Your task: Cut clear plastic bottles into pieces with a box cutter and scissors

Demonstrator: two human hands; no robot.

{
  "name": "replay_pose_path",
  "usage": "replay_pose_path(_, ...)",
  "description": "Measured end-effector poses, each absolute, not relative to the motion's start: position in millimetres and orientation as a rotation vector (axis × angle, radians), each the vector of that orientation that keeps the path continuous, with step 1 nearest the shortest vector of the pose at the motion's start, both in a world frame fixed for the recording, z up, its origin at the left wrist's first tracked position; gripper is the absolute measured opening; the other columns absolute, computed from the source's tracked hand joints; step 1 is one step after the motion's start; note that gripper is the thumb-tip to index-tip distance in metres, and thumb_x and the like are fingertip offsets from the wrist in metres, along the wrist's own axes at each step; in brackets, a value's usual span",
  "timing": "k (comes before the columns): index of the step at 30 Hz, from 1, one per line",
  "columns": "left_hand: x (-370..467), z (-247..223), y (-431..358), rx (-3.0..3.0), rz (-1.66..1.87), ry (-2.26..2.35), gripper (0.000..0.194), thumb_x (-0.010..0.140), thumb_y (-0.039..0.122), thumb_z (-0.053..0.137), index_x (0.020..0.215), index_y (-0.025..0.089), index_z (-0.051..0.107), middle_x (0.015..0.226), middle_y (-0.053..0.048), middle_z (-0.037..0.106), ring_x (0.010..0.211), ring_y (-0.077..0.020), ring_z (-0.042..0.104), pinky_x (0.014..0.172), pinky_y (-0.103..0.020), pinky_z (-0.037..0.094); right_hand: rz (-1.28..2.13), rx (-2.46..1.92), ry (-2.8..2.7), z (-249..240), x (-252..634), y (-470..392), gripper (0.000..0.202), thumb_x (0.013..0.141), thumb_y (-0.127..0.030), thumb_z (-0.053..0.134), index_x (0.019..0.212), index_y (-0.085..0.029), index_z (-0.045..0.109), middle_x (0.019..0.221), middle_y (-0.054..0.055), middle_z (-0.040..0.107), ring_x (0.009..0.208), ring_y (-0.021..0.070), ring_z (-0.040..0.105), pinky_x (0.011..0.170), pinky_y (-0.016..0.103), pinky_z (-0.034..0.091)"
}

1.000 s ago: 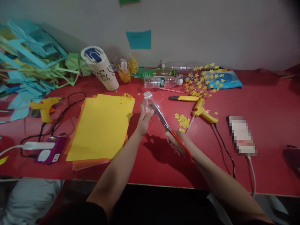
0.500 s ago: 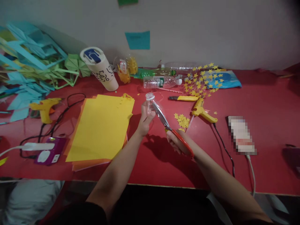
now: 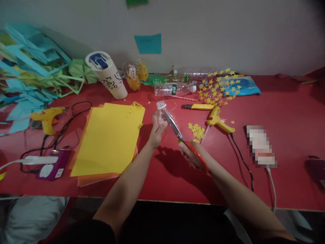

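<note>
Clear plastic bottle piece (image 3: 162,113), neck and white threaded mouth up, held above the red table (image 3: 291,112) near its middle. Left hand (image 3: 157,127) wraps it from below and behind, fingers closed around the lower body; mouth sticks out above the fingers. Right hand (image 3: 191,155) clenched on the red handles of the scissors (image 3: 182,139), low and to the right of the bottle piece. Steel blades run up-left from that hand and meet the bottle's side just beside the left-hand fingers; how far the blades gape cannot be told.

Left of the hands, a stack of yellow paper sheets (image 3: 109,137) lies flat. Right of them, a small heap of yellow paper stars (image 3: 196,129), a yellow glue gun (image 3: 218,120) and a yellow utility knife (image 3: 198,106). Farther back, a whole clear bottle (image 3: 174,89) on its side and a tilted white cup (image 3: 106,74).

Far left: second glue gun (image 3: 47,117), purple power strip (image 3: 50,166), blue and green paper constructions (image 3: 33,67). Plain pale wall (image 3: 228,34) behind, one blue paper note (image 3: 148,43) stuck on it.
</note>
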State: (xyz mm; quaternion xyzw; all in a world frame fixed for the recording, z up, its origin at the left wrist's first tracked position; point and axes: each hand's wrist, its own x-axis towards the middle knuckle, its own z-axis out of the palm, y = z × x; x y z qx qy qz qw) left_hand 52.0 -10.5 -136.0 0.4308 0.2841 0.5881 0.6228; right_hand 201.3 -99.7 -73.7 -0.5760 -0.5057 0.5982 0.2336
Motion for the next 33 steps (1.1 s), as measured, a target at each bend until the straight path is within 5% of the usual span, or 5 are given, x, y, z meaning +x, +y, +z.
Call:
replay_pose_path(14,45,-140,-5,1.085,1.351,0.661,0.057,0.074,0.052,0.075,0.124,0.036,0.052,0.126,-0.004,0.058,0.131,-0.0272,0.05,0.118,-0.047,0.031,1.701,-1.624,-1.317,-80,202,-97,0.047,0.086,-0.064,0.052,0.063,-0.024,0.043,0.037,-0.009,0.035,0.029,0.008,0.037,0.034,0.022,0.032)
replay_pose_path(20,42,-134,-1,0.865,1.345,0.724,0.052,0.071,0.052,0.078,0.114,0.033,0.056,0.119,-0.003,0.06,0.127,-0.0279,0.053,0.109,-0.047,0.041,1.785,-1.486,-1.407,-89,206,-97,0.05,0.085,-0.071,0.047,0.07,-0.022,0.049,0.039,-0.01,0.041,0.031,0.0087,0.043,0.045,0.025,0.044)
replay_pose_path(27,33,-114,3,0.612,1.44,0.742,0.036,0.076,0.047,0.07,0.104,0.028,0.059,0.105,-0.004,0.064,0.114,-0.0252,0.06,0.103,-0.045,0.046,1.531,-1.569,-1.639,-71,216,-96,0.055,0.077,-0.077,0.052,0.065,-0.024,0.042,0.045,-0.008,0.041,0.042,0.0101,0.042,0.048,0.026,0.035)
replay_pose_path(33,29,-118,7,0.558,1.475,0.718,0.045,0.064,0.04,0.081,0.099,0.028,0.056,0.096,-0.001,0.063,0.097,-0.0204,0.063,0.093,-0.039,0.048,1.43,-1.757,-1.807,-65,223,-92,0.063,0.07,-0.084,0.054,0.06,-0.025,0.034,0.048,-0.007,0.034,0.045,0.0097,0.035,0.047,0.025,0.026)
